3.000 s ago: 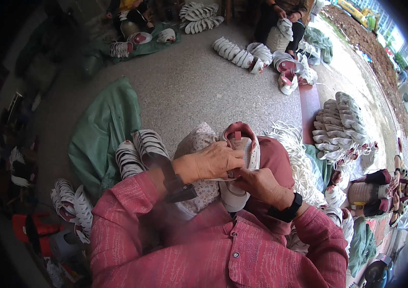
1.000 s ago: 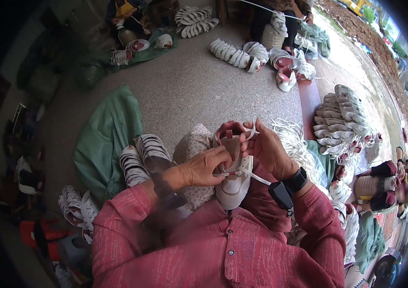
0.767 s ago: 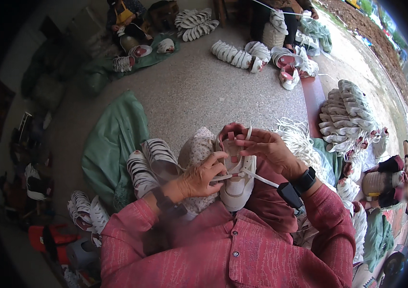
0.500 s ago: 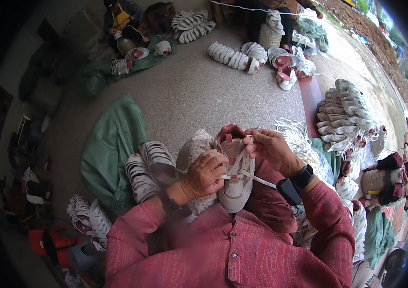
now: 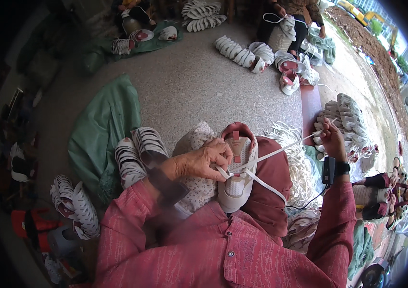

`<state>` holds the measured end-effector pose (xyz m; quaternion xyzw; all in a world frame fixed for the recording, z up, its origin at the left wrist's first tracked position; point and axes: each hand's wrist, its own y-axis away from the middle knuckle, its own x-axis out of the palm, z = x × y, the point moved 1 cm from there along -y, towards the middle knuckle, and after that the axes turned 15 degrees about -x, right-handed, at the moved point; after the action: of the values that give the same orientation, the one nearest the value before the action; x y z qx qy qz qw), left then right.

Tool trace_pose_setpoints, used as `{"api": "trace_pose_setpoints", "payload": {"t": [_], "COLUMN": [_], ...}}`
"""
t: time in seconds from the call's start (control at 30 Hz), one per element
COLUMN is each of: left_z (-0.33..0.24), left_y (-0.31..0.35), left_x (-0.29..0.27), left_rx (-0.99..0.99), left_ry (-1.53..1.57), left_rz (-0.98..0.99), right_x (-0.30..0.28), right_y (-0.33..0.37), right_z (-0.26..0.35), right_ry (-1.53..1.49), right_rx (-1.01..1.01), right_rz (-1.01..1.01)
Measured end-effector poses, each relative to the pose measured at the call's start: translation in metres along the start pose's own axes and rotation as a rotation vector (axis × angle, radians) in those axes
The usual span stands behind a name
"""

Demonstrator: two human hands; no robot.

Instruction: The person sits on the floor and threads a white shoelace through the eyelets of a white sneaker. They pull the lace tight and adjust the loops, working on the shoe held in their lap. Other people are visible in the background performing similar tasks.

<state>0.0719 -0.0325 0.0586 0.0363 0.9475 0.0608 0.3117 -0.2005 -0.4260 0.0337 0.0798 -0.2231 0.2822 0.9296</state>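
A white and pink shoe (image 5: 236, 177) lies on my lap, toe toward me. My left hand (image 5: 203, 161) rests on its left side and pinches the lace at the eyelets. My right hand (image 5: 331, 139) is stretched out to the right, shut on the end of a white shoelace (image 5: 280, 150) that runs taut from the shoe. A second strand of lace (image 5: 267, 184) trails over my dark red trouser leg.
A heap of loose white laces (image 5: 296, 158) lies to the right of my knee. Stacks of shoe parts sit at left (image 5: 139, 152), lower left (image 5: 75, 206) and right (image 5: 348, 120). A green cloth (image 5: 100, 134) covers the concrete floor. Another person (image 5: 290, 19) sits at the top with more shoes.
My right hand has drawn the lace far out to the right, away from the shoe. My left hand has stayed on the eyelets.
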Motion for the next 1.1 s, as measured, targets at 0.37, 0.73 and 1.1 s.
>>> {"api": "trace_pose_setpoints", "payload": {"t": [0.37,0.73,1.1], "left_z": [-0.009,0.001,0.018], "left_y": [-0.004,-0.057,-0.078], "left_x": [0.005,0.009,0.034], "left_rx": [0.011,-0.044,-0.119], "left_ry": [-0.106,0.013,0.161], "left_rz": [-0.001,-0.529,-0.565], "right_x": [-0.391,-0.135,0.184], "right_y": [0.041,0.091,0.118], "right_z": [0.269,0.131,-0.065], "right_ry": [0.024,1.054,1.300], "right_rx": [-0.414,-0.292,-0.601], "right_rz": [-0.458,-0.197,0.857]}}
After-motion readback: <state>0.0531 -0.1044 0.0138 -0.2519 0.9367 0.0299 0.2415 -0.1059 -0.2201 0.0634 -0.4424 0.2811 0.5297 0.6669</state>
